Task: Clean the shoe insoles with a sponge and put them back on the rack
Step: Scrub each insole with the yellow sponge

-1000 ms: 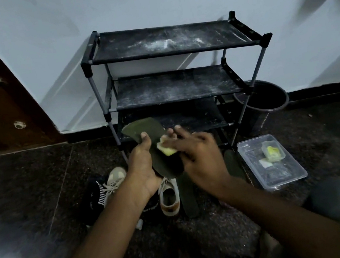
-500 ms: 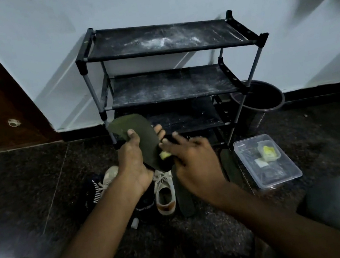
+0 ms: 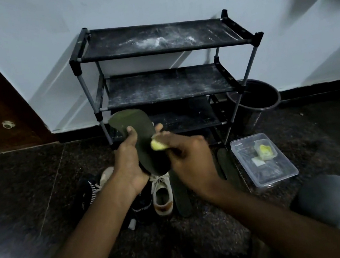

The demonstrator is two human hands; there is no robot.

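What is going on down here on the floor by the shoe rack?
A person sits on the floor facing a black shoe rack, cleaning insoles. The left grip holds a dark green insole, and the right grip pinches a yellow sponge against its surface. Two more insoles lie on the floor beside a white sneaker, not yet on the rack. A clear plastic container and a black bucket sit to the right.
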